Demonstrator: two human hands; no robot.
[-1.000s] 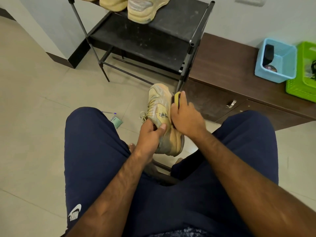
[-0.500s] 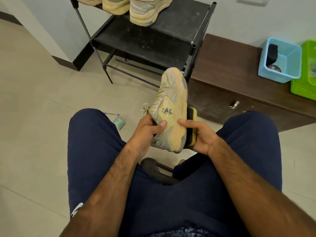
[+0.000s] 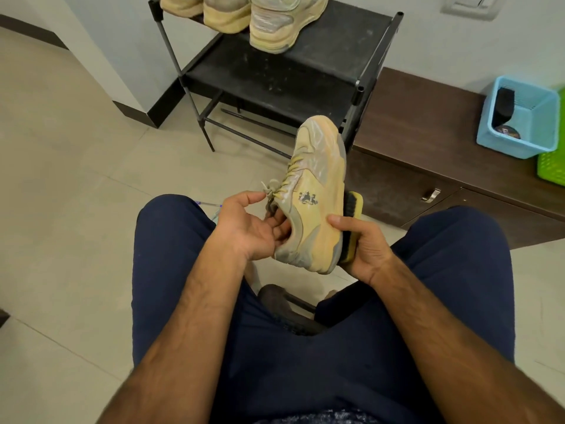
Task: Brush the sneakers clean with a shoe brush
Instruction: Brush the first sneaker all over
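Far left: pale tiled floor (image 3: 76,179). Person seated, navy shorts (image 3: 171,270), both forearms reaching forward over the lap.

Left hand (image 3: 247,224): palm turned up, fingers curled in at the collar of the sneaker (image 3: 318,179), hooked on its opening at the heel end. Thumb lies near the loose lace end. How far the fingertips go inside the collar cannot be told.

Sneaker: tan and grey, held in the air between the knees, above the floor. Toe points far, heel near, outer side facing up with a small dark logo showing. Laces tied, on the left edge.

Shoe brush (image 3: 353,209): yellow back, dark bristles, lying flat against the sole side of the sneaker, just right of it.

Right hand (image 3: 367,249): fingers wrapped behind the brush, thumb laid across the sneaker's side near the heel, so brush and shoe are clamped together.

Far centre: black shoe rack (image 3: 275,84), dusty shelf, more tan sneakers (image 3: 275,26) on its top tier.

Right: low brown cabinet (image 3: 428,127) against the wall. On it a blue basket (image 3: 544,117) holding a dark brush (image 3: 504,105), and at the frame edge a green basket (image 3: 553,166).
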